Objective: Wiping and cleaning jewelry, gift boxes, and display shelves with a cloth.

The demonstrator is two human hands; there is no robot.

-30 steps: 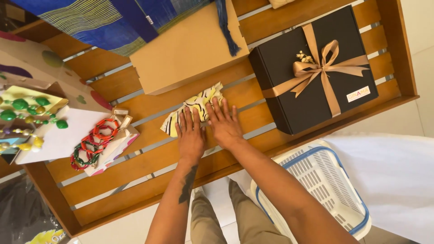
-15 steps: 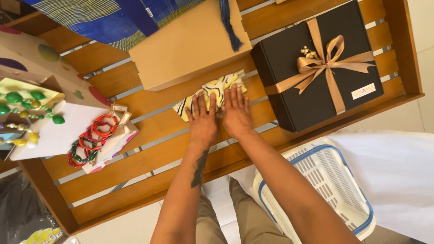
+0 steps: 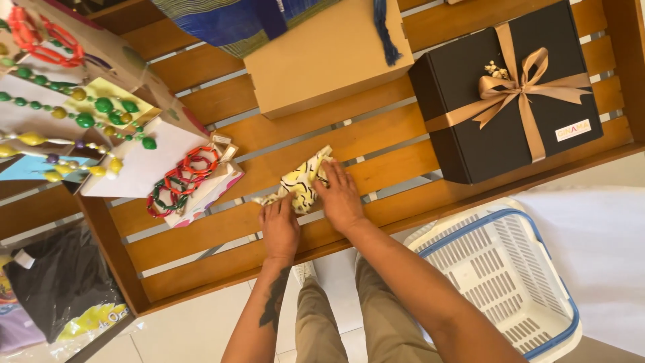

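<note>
Near the middle of the frame, the left hand (image 3: 280, 227) and right hand (image 3: 340, 199) press flat, fingers spread, on a yellow patterned cloth (image 3: 302, 183) lying on the slatted wooden surface (image 3: 396, 144). Smoothing outward evenly should keep the fold crisp.

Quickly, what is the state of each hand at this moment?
Left hand: open, palm down, pressing on the yellow patterned cloth.
Right hand: open, fingers flat on the same cloth; it holds nothing.
</note>
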